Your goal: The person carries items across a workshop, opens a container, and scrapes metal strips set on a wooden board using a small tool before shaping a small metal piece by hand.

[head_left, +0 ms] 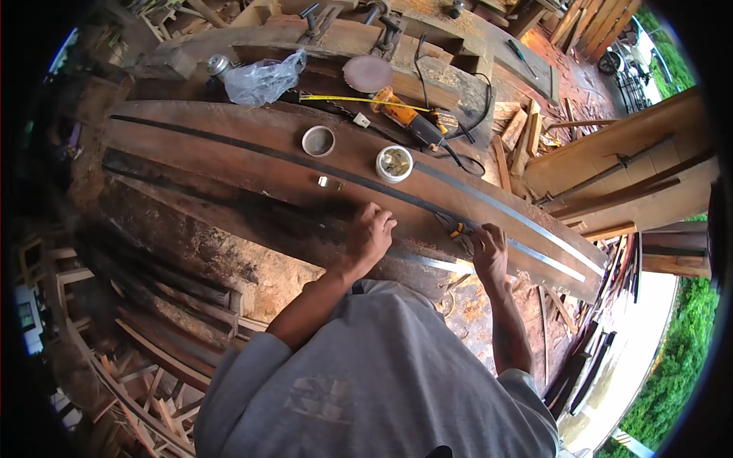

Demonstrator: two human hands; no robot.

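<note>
My right hand (490, 250) is closed around a pair of pliers (456, 227) with yellow on the handles, its jaws pointing left over a long brown wooden board (252, 172). My left hand (371, 235) hovers at the board's near side with fingers curled together; whatever they pinch, if anything, is too small to make out. Between and beyond my hands a dark strip (305, 159) runs lengthwise along the board, turning shiny toward the right. An open white jar (395, 164) of small pieces stands beyond the strip, near a round lid (318, 141). A small shiny metal piece (330, 182) lies nearer me.
A yellow power tool (401, 111) with cord lies behind the jar, near a round disc (367, 73) and a yellow measuring tape (336, 98). Farther left are a clear plastic bag (263, 79) and clamps (309, 17). Wood offcuts (519, 133) and sawdust surround the board.
</note>
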